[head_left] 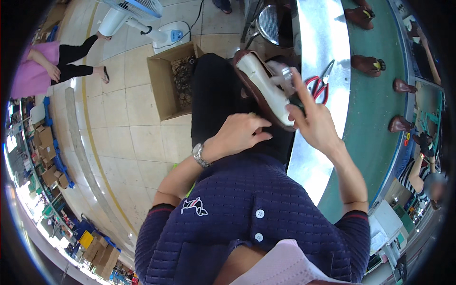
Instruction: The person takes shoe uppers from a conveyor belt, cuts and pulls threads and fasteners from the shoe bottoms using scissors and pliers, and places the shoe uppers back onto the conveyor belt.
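At the upper middle of the frame a brown shoe (259,90) lies sole-up on the person's lap, its pale sole facing the camera. The left hand (240,135) curls closed on its near edge; the right hand (311,121) steadies its side, fingers spread open. The shoe looks light and stiff-soled, with a softer upper; the rim seems the best hold. Red scissors (319,85) lie on the counter (323,42).

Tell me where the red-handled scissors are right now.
In the head view, the red-handled scissors lie on the shiny metal strip beside the green conveyor belt, just beyond the right hand and the brown shoe.
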Demonstrator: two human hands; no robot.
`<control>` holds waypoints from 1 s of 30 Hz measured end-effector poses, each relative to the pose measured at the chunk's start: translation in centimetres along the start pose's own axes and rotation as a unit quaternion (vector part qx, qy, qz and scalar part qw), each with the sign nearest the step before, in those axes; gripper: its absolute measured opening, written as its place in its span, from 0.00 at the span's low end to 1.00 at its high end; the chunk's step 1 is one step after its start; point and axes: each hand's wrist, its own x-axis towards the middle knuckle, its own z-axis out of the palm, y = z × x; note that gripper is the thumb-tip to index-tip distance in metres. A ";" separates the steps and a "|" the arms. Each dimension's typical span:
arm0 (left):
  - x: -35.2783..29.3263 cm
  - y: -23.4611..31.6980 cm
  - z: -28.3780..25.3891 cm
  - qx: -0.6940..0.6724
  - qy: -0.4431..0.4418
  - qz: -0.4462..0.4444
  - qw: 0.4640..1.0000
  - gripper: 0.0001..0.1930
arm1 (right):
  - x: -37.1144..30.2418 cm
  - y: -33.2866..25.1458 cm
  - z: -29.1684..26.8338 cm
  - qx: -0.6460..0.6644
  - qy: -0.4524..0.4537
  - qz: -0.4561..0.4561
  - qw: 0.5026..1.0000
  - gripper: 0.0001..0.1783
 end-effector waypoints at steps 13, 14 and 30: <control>14.3 1.0 -7.9 0.220 0.329 0.258 0.881 0.18 | -1.4 3.3 -1.3 0.330 0.018 0.235 0.914 0.37; 14.5 1.1 -7.7 0.218 0.332 0.261 0.880 0.18 | -1.0 3.2 -1.4 0.327 0.019 0.234 0.916 0.37; 10.6 1.2 -2.2 0.255 0.452 0.189 0.833 0.30 | 3.9 3.4 -3.0 0.144 -0.091 0.208 0.963 0.33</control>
